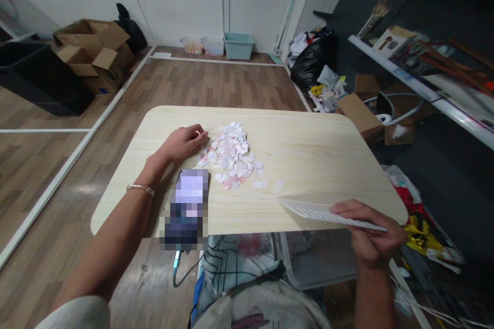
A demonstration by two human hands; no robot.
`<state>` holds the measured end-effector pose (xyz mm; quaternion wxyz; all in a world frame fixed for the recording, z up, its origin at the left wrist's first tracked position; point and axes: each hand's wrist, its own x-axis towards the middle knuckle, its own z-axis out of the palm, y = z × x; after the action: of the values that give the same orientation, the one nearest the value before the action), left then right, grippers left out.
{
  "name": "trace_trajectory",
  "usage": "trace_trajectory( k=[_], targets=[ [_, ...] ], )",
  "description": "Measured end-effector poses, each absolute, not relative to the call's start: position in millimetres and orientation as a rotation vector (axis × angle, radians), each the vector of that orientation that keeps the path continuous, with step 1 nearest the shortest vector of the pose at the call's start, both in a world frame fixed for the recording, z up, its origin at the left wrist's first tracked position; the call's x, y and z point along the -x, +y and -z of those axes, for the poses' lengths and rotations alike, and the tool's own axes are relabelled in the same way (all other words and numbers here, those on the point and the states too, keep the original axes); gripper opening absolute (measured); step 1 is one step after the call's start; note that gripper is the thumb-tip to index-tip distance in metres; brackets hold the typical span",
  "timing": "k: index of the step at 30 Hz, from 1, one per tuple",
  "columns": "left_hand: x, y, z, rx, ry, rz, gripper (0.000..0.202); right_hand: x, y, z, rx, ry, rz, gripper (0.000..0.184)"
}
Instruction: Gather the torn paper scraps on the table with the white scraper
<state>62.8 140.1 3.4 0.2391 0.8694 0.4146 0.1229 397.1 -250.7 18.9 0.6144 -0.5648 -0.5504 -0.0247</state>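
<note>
On the pale wooden table, a loose heap of small white and pinkish paper scraps (pixel 231 151) is spread out. My left hand (pixel 185 142) rests at the heap's left edge, its fingers curled together; a tiny whitish bit shows near the fingertips, too small to make out. Low over the table's front right edge, my right hand (pixel 376 231) grips a thin white sheet (pixel 312 211) with a row of slanted stripes, seen almost edge-on. Its far corner points toward a few stray scraps (pixel 260 184). A phone (pixel 189 200), blurred out, lies below my left hand with a cable plugged in.
The table (pixel 309 139) has rounded corners. Beneath its front edge is a clear plastic bin (pixel 320 262) by my lap. Cardboard boxes (pixel 92 56) and a black trash bin (pixel 42 77) stand at left; black bags (pixel 314 59) and a shelf (pixel 405 77) are at right.
</note>
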Motion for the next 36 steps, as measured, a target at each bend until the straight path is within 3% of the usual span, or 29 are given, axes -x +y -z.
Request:
trace_trajectory(
  k=[29, 36],
  targets=[
    [-62, 142, -1, -2.406, 1.094, -0.368, 0.05, -388, -250, -8, 1.414, -1.023, 0.138, 0.015],
    [-61, 142, 0, -2.422, 1.109, -0.367, 0.05, -388, -253, -4, 1.384, -1.085, 0.032, 0.016]
  ],
)
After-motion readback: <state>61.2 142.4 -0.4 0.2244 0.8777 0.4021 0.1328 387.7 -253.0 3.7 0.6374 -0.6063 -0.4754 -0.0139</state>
